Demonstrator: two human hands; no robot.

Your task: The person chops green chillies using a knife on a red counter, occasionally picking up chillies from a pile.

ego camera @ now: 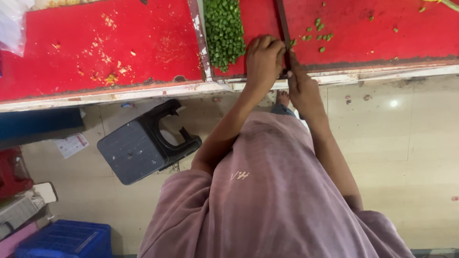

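Observation:
My left hand [264, 59] rests with curled fingers on the red table top [105, 48], right beside a long dark knife blade [281, 19]. What lies under its fingers is hidden. My right hand [302, 88] grips the knife's handle at the table's front edge. A pile of chopped green vegetable pieces [224, 31] lies just left of my left hand. Several loose green pieces [319, 36] are scattered to the right of the blade.
A black plastic stool [143, 145] lies tipped on the tiled floor below the table. A blue crate [67, 239] and a red object [12, 172] sit at the lower left. A clear plastic bag [12, 24] lies at the table's far left.

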